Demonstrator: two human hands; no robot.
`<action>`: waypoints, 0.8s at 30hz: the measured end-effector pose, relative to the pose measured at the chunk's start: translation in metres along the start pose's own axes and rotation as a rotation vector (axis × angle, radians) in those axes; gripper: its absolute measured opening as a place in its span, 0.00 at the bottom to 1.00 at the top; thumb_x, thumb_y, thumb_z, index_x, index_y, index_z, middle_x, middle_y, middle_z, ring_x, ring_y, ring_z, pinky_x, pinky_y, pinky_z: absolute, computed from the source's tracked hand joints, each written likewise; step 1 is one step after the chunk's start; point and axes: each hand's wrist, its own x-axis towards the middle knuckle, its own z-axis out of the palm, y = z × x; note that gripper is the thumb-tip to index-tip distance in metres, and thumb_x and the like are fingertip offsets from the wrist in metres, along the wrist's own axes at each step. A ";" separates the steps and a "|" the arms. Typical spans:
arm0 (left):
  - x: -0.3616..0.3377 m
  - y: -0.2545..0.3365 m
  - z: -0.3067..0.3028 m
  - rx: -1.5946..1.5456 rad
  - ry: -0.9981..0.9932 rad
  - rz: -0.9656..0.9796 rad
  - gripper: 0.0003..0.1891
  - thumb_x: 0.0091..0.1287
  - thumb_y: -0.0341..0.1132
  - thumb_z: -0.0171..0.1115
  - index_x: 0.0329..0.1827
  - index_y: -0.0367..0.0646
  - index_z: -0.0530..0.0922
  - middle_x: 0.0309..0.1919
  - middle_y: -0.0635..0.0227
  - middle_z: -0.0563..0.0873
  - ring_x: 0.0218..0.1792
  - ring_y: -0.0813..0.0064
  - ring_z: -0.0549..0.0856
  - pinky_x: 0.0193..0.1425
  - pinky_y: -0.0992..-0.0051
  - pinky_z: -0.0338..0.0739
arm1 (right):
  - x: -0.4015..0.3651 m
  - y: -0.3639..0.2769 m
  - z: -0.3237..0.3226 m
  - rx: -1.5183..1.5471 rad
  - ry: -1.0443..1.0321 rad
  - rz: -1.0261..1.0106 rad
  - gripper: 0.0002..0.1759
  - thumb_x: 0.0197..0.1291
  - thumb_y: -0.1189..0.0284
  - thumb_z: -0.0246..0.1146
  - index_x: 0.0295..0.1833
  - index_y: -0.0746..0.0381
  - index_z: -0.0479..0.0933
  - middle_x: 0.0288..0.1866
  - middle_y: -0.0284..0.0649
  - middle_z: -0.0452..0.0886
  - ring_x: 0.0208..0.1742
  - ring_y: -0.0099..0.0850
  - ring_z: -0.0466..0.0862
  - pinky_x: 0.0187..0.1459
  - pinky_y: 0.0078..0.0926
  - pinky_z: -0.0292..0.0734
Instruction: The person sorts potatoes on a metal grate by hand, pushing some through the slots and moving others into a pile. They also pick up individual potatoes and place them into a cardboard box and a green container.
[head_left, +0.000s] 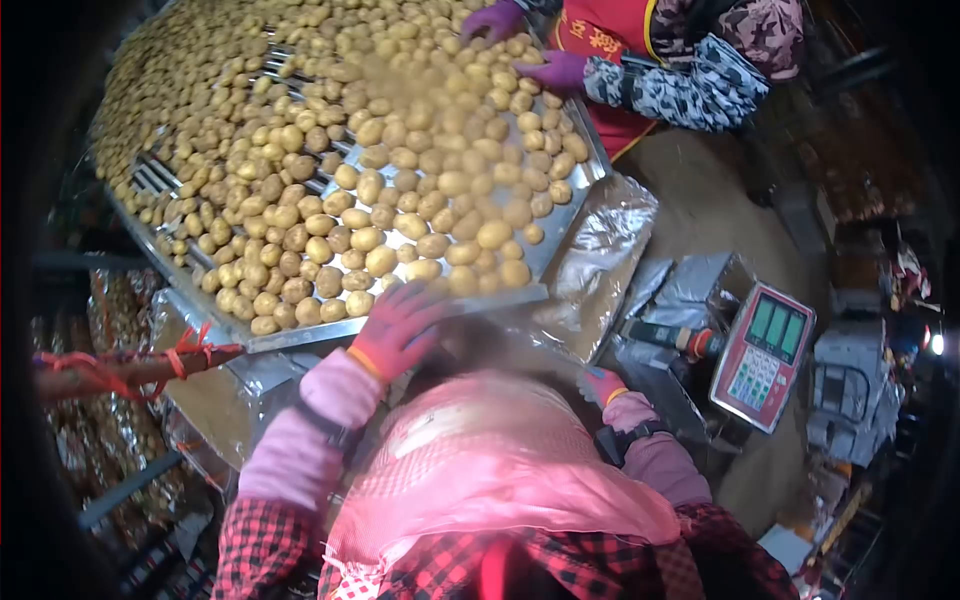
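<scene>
While our left hand (400,325), fingers spread, is resting by the tray's (500,299) near edge, potatoes (381,261) are looking firm, best gripped mid-body; our right hand's (603,384) fingers are unclear.

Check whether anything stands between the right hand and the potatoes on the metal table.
Yes: part of the plastic liner beside the table, then the table's metal rim, lie between the right hand and the nearest potatoes. The left hand is off to the side.
</scene>
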 end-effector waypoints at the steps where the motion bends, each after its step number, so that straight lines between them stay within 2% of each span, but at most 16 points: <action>1: 0.020 -0.006 0.007 0.036 -0.036 0.085 0.28 0.68 0.43 0.66 0.72 0.51 0.77 0.72 0.58 0.76 0.74 0.49 0.71 0.79 0.48 0.61 | -0.011 0.001 0.010 0.068 0.043 0.021 0.19 0.72 0.56 0.63 0.55 0.60 0.84 0.40 0.35 0.87 0.39 0.29 0.85 0.37 0.30 0.79; 3: 0.052 -0.034 0.011 0.101 -0.091 0.199 0.28 0.68 0.46 0.65 0.72 0.54 0.76 0.74 0.60 0.74 0.75 0.48 0.69 0.80 0.46 0.59 | -0.031 -0.003 0.031 0.192 0.133 0.041 0.14 0.71 0.59 0.65 0.50 0.58 0.86 0.33 0.33 0.85 0.30 0.25 0.82 0.32 0.27 0.77; 5: 0.063 -0.068 0.015 0.142 -0.173 0.246 0.28 0.69 0.49 0.64 0.72 0.56 0.76 0.75 0.63 0.73 0.76 0.48 0.67 0.80 0.44 0.58 | -0.016 0.043 0.028 0.164 0.042 0.046 0.19 0.71 0.57 0.65 0.57 0.59 0.85 0.48 0.37 0.89 0.42 0.29 0.87 0.44 0.31 0.82; 6: 0.066 -0.073 0.006 0.111 -0.195 0.272 0.27 0.68 0.49 0.64 0.71 0.58 0.77 0.74 0.67 0.74 0.77 0.49 0.67 0.80 0.45 0.56 | -0.029 0.042 0.037 0.253 0.058 0.077 0.20 0.70 0.57 0.65 0.58 0.58 0.85 0.50 0.39 0.89 0.45 0.33 0.88 0.47 0.34 0.82; 7: 0.067 -0.082 0.000 0.189 -0.169 0.272 0.27 0.67 0.48 0.64 0.71 0.57 0.77 0.74 0.66 0.74 0.76 0.50 0.68 0.80 0.46 0.57 | -0.040 0.043 0.050 0.347 0.070 0.110 0.20 0.70 0.56 0.65 0.59 0.57 0.85 0.53 0.41 0.89 0.49 0.36 0.89 0.50 0.36 0.83; 9: 0.063 -0.101 -0.012 0.351 -0.129 0.271 0.28 0.67 0.46 0.64 0.71 0.56 0.76 0.74 0.66 0.73 0.74 0.52 0.70 0.79 0.47 0.59 | -0.020 0.095 0.050 0.027 0.148 -0.059 0.21 0.73 0.60 0.63 0.63 0.60 0.82 0.53 0.38 0.88 0.49 0.33 0.88 0.51 0.34 0.82; 10: 0.059 -0.107 -0.018 0.266 -0.091 0.224 0.28 0.65 0.45 0.65 0.71 0.56 0.77 0.74 0.63 0.73 0.74 0.52 0.70 0.79 0.46 0.59 | -0.011 0.116 0.053 -0.133 0.183 -0.148 0.21 0.74 0.62 0.62 0.66 0.61 0.80 0.53 0.36 0.88 0.50 0.31 0.87 0.52 0.32 0.82; 11: 0.055 -0.111 -0.024 0.182 -0.048 0.172 0.29 0.63 0.44 0.66 0.71 0.56 0.77 0.74 0.60 0.73 0.73 0.52 0.70 0.79 0.46 0.59 | -0.020 0.088 0.058 -0.170 0.229 -0.195 0.22 0.72 0.62 0.65 0.65 0.61 0.80 0.53 0.37 0.88 0.51 0.31 0.87 0.53 0.32 0.82; 12: 0.049 -0.116 -0.028 0.173 -0.021 0.118 0.29 0.61 0.42 0.68 0.69 0.55 0.78 0.73 0.55 0.72 0.73 0.53 0.71 0.80 0.45 0.58 | -0.035 0.029 0.063 -0.212 0.274 -0.246 0.23 0.70 0.61 0.67 0.65 0.61 0.80 0.53 0.38 0.88 0.51 0.31 0.87 0.55 0.31 0.81; 14: 0.030 -0.115 -0.033 0.270 0.033 -0.036 0.27 0.63 0.39 0.66 0.67 0.53 0.80 0.73 0.49 0.71 0.73 0.48 0.71 0.80 0.45 0.57 | -0.054 -0.083 0.077 -0.332 0.440 -0.224 0.27 0.63 0.61 0.73 0.65 0.60 0.79 0.59 0.44 0.85 0.57 0.37 0.85 0.58 0.36 0.80; 16: 0.003 -0.113 -0.036 0.207 0.119 -0.130 0.25 0.65 0.37 0.64 0.68 0.50 0.80 0.73 0.46 0.71 0.73 0.43 0.70 0.81 0.44 0.56 | -0.049 -0.157 0.093 -0.647 0.716 -0.610 0.31 0.58 0.60 0.76 0.65 0.60 0.79 0.64 0.51 0.81 0.64 0.45 0.81 0.64 0.41 0.77; 18: -0.017 -0.100 -0.042 0.217 0.120 -0.171 0.25 0.65 0.36 0.65 0.68 0.47 0.80 0.73 0.47 0.72 0.73 0.43 0.70 0.80 0.46 0.58 | -0.044 -0.226 0.100 -0.745 0.649 -0.879 0.37 0.54 0.54 0.76 0.67 0.59 0.77 0.68 0.54 0.77 0.69 0.52 0.75 0.69 0.46 0.71; 21: -0.030 -0.077 -0.043 0.092 0.180 -0.229 0.25 0.65 0.31 0.65 0.67 0.44 0.80 0.69 0.48 0.77 0.70 0.45 0.74 0.77 0.51 0.65 | -0.018 -0.270 0.123 -1.121 0.558 -0.515 0.45 0.51 0.40 0.73 0.69 0.57 0.76 0.71 0.48 0.75 0.75 0.46 0.70 0.71 0.48 0.68; 22: -0.031 -0.066 -0.043 0.034 0.206 -0.248 0.25 0.65 0.29 0.65 0.67 0.43 0.80 0.67 0.49 0.79 0.69 0.45 0.76 0.76 0.52 0.68 | -0.010 -0.275 0.129 -1.148 0.487 -0.472 0.48 0.50 0.35 0.71 0.68 0.59 0.76 0.69 0.47 0.76 0.74 0.45 0.71 0.70 0.45 0.69; 23: -0.030 -0.053 -0.042 0.007 0.220 -0.264 0.24 0.67 0.27 0.65 0.68 0.41 0.79 0.62 0.50 0.83 0.64 0.48 0.81 0.70 0.59 0.75 | -0.008 -0.282 0.134 -1.167 0.473 -0.439 0.49 0.50 0.35 0.71 0.68 0.59 0.76 0.69 0.47 0.76 0.73 0.44 0.72 0.70 0.44 0.69; 24: -0.023 -0.040 -0.042 -0.195 0.133 -0.347 0.24 0.70 0.29 0.62 0.70 0.40 0.77 0.62 0.51 0.84 0.63 0.52 0.82 0.69 0.60 0.76 | -0.008 -0.289 0.138 -1.188 0.459 -0.407 0.49 0.49 0.35 0.72 0.67 0.60 0.76 0.68 0.46 0.77 0.72 0.43 0.72 0.69 0.44 0.69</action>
